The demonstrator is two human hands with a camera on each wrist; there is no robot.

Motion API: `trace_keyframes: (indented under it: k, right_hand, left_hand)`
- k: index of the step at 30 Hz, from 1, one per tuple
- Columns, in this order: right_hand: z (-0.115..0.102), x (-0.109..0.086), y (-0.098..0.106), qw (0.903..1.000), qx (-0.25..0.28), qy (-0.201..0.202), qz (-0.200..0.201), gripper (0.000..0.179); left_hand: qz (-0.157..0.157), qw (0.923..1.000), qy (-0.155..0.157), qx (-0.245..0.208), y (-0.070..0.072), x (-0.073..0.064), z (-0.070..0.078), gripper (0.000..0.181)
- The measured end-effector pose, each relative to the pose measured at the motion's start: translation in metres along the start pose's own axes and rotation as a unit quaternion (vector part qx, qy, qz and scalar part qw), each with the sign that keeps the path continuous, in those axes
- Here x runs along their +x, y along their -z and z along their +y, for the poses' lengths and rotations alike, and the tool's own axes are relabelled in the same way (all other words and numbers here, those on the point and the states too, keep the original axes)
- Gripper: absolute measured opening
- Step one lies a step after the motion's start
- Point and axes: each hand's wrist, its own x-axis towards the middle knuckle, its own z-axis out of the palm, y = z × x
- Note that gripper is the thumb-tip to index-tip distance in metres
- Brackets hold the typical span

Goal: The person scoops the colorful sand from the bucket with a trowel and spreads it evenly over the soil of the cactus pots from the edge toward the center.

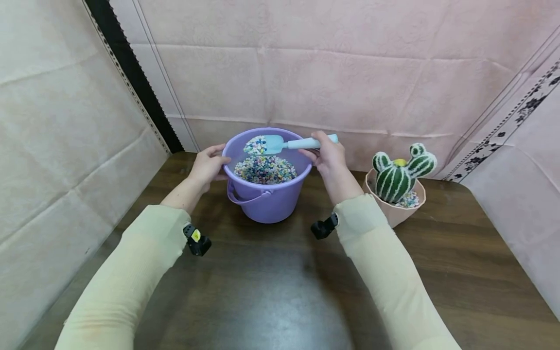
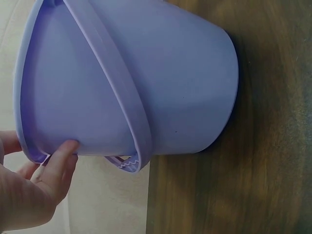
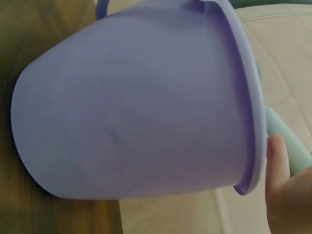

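Observation:
A purple bucket (image 1: 280, 204) stands on the table, partly filled with small multicoloured pebbles (image 1: 264, 170). My left hand (image 1: 206, 167) grips its rim at the left; in the left wrist view the fingers (image 2: 61, 161) press the outer wall just under the lip. Over the bucket's mouth, my right hand (image 1: 329, 154) holds a light-blue shovel (image 1: 304, 143) by its handle. The scoop points left and carries a heap of pebbles. The right wrist view shows part of the pale handle (image 3: 290, 141) in the hand beyond the rim. The bucket's own handle (image 2: 122, 97) hangs down at the front.
Right of the bucket, beside my right forearm, is a beige pot (image 1: 389, 209) with a green-and-white knitted cactus (image 1: 395, 184) and some pebbles inside. Cloth-covered walls (image 1: 306, 87) rise behind and at both sides of the dark wooden table (image 1: 253, 291).

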Motion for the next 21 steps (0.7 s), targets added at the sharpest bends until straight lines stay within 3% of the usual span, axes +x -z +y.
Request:
trace_keyframes:
  k: [11,14,17,19,21]
  right_hand:
    - [-0.019,-0.007,0.015,0.9995,0.029,0.011,-0.01,0.008]
    - [-0.025,-0.009,0.02,0.9992,0.036,0.008,-0.011,0.008]
    - [-0.034,-0.012,0.025,0.9991,0.042,0.003,-0.007,0.008]
    - [-0.042,-0.015,0.028,0.9991,0.042,0.003,-0.002,0.01]
    - [-0.049,-0.018,0.031,0.9989,0.046,0.006,-0.001,0.012]
  left_hand:
    - [-0.009,0.9999,0.009,0.004,-0.002,0.0,0.001,0.059]
    - [0.032,0.9972,-0.026,0.062,-0.005,-0.001,0.002,0.057]
    - [0.108,0.9831,-0.072,0.128,-0.01,-0.002,0.005,0.055]
    - [0.155,0.9734,-0.094,0.14,-0.012,-0.003,0.009,0.054]
    - [0.18,0.9711,-0.113,0.108,-0.014,-0.003,0.014,0.052]
